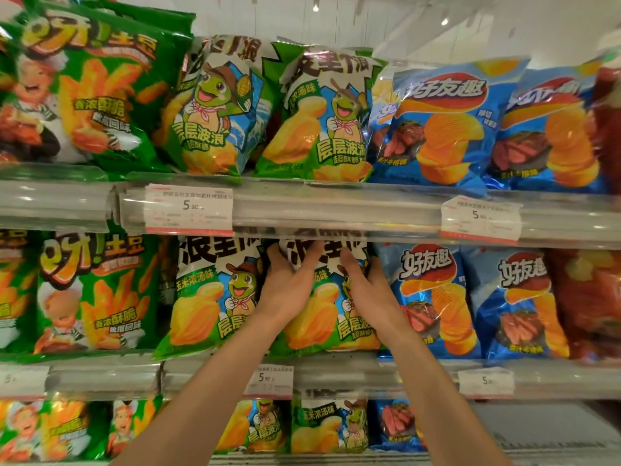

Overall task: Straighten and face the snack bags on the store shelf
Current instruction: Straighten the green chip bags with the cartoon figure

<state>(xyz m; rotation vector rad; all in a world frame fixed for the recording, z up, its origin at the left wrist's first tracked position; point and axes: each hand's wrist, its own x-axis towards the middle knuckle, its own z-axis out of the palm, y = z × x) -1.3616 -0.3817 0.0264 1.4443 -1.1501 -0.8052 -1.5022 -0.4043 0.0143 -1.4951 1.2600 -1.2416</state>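
Three tiers of store shelving with clear plastic front rails (336, 210) fill the view, packed with glossy snack bags standing upright and facing out. On the top tier, from left to right, stand large green bags printed with orange fries (97, 92), two green-and-white bags with a cartoon turtle (215, 109), and shiny blue bags showing ridged orange crisps (440, 126). The middle tier repeats the same order, with a dark red bag (588, 304) at the far right. The bottom tier holds smaller rows of the same kinds, partly cut off by the lower edge.

On the middle tier, just right of centre, stands the green-and-white turtle snack bag with yellow crisps (322, 317), between a matching turtle bag (205, 297) on its left and a blue crisp bag (433, 297) on its right. Its top is tucked under the rail of the tier above. Two bare forearms reach up from the near edge to it. The left hand (289, 284) lies on the bag's upper left, fingers spread and wrapped around that edge. The right hand (369, 287) presses on the upper right, fingers curled over the side by the blue bag. Both hands grip this one bag.

White price tags with red edging (188, 210) sit in the rails, several reading 5.90.
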